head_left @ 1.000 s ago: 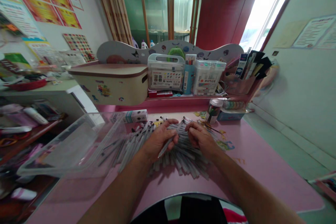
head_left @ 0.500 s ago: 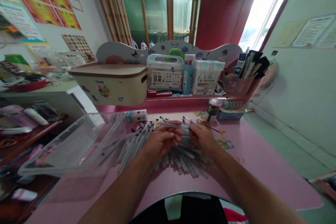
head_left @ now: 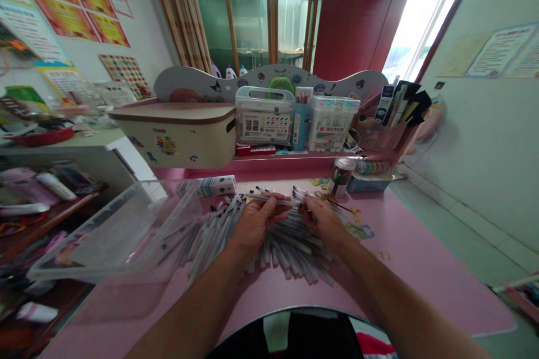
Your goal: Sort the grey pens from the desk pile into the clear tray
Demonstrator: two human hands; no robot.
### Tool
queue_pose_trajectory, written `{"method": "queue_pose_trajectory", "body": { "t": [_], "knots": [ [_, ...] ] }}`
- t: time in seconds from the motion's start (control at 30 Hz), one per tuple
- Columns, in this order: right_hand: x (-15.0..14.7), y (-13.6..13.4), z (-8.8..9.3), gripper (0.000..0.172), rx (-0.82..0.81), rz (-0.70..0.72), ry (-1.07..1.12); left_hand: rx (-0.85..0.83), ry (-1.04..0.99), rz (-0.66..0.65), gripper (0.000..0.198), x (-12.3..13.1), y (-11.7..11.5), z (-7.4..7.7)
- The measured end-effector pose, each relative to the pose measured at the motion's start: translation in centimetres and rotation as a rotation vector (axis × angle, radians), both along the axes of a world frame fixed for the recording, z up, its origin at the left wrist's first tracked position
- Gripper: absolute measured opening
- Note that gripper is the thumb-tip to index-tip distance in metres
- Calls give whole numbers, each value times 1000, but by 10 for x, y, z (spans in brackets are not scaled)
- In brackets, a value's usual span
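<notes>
A slim, pale clear-barrelled pen (head_left: 269, 197) lies across the fingers of my left hand (head_left: 255, 221), with the thumb pressed on it. Its right end reaches the fingertips of my right hand (head_left: 324, 220). That hand is closed in a pinch, and a small dark bit shows at its fingertips, too small to name. Beneath both hands a large heap of similar pens (head_left: 286, 261) is spread over the pink desk (head_left: 415, 275). Many have dark tips at their far ends. My hands hide the middle of the heap.
A clear plastic bin (head_left: 109, 235) stands at the left on the desk. Behind the heap are a small printed box (head_left: 217, 185) and a lidded jar (head_left: 342, 174). A cream storage box (head_left: 177, 140) and marker cases (head_left: 334, 126) fill the shelf.
My left thumb has come down onto the pen, and the left fingers have closed on it. My right hand has turned slightly, its fingertips staying by the pen's end.
</notes>
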State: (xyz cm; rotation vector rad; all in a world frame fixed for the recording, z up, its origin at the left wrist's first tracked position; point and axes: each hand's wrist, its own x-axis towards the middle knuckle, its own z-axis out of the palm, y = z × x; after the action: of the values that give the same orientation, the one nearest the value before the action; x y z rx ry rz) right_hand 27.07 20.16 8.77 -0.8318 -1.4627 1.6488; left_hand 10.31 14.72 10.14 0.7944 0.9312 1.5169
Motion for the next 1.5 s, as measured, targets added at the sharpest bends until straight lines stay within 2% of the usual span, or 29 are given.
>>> {"method": "queue_pose_trajectory", "body": {
  "t": [0.07,0.2,0.27,0.33,0.47,0.6,0.67,0.83,0.9,0.97,1.07,1.13,1.23,1.4,1.5],
  "knots": [
    [0,1,-1,43,69,-8,-82,2,15,-9,29,1,0,0],
    [0,0,0,23,65,17,15,7,18,-4,29,0,0,-1],
    [-1,-1,1,27,9,27,74,12,23,-11,28,0,1,-2],
    [-1,-1,1,25,-11,29,38,14,30,-20,28,0,1,-4],
    [-1,1,-1,37,82,11,-112,15,28,-9,26,0,1,-7],
    [-1,0,-1,21,72,9,0,9,22,8,26,-1,2,-8],
    [-1,-1,-1,24,47,1,30,10,28,6,27,-1,2,-8],
    [1,2,-3,37,159,10,-194,10,25,15,26,-1,4,-10],
    [1,2,-4,29,195,7,-194,9,18,28,26,-2,4,-11],
    [0,1,-3,20,172,-4,-111,15,22,30,27,-2,4,-11],
    [-1,-1,-1,28,66,9,-34,23,37,10,27,-1,3,-9],
    [-1,-2,0,32,43,13,-90,20,42,1,27,-1,3,-8],
    [0,-1,0,39,118,11,-188,18,44,26,28,1,2,-8],
    [-2,0,-3,19,154,-7,-103,24,21,105,31,-1,5,-8],
    [-2,0,-2,19,-11,22,74,36,-9,152,31,-5,7,-7]
  ]
}}
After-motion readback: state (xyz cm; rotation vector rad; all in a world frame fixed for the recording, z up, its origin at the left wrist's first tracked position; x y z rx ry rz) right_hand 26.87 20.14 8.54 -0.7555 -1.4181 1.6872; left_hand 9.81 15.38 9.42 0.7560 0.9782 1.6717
